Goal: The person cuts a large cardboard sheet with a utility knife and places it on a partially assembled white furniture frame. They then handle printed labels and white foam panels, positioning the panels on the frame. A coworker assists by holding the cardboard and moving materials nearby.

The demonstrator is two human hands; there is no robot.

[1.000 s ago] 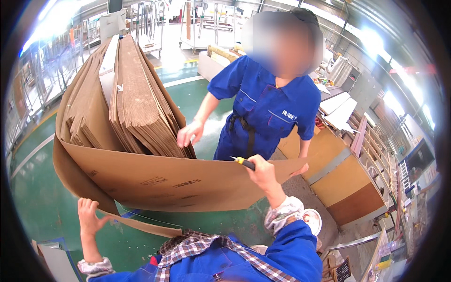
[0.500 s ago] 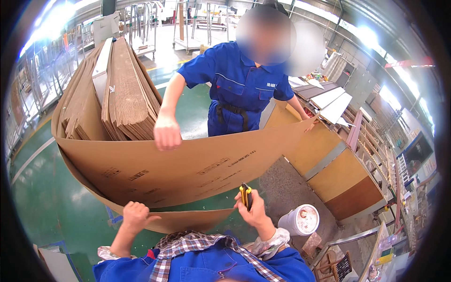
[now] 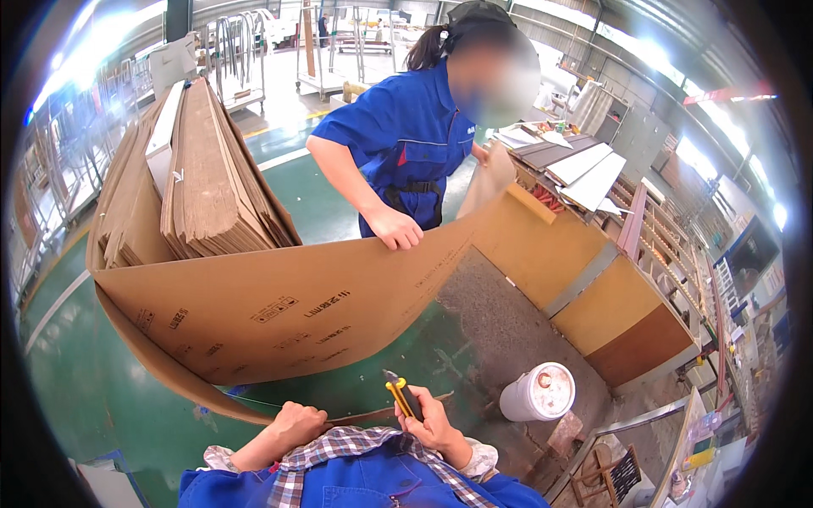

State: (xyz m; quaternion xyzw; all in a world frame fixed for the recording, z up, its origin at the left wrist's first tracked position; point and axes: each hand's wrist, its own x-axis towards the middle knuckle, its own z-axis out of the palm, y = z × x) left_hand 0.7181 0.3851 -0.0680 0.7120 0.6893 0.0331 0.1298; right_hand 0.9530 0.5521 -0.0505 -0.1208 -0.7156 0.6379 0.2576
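My left hand (image 3: 295,426) is closed in front of my waist at the near edge of a large brown cardboard sheet (image 3: 279,309). A thin pale line runs toward its fingers; what they grip is hidden. In my right hand (image 3: 434,426) are pliers (image 3: 405,396) with yellow-and-black handles, the dark tip pointing up and away from me. The cardboard curves around a tall stack of long brown boards (image 3: 203,182) at the left. Across from me a co-worker (image 3: 394,140) in blue has one hand on its upper edge and the other at its far right end.
A white bucket (image 3: 527,398) stands on the floor to my right. Beyond it is a wooden workbench (image 3: 584,288) with white and dark panels on top. A rattan-like chair (image 3: 605,483) sits at the lower right. Wheeled metal racks (image 3: 318,63) stand farther back.
My left hand has moved right and closer to my body; my right hand has moved left and down with the pliers. The co-worker has turned right, and the cardboard's far right end has folded back.
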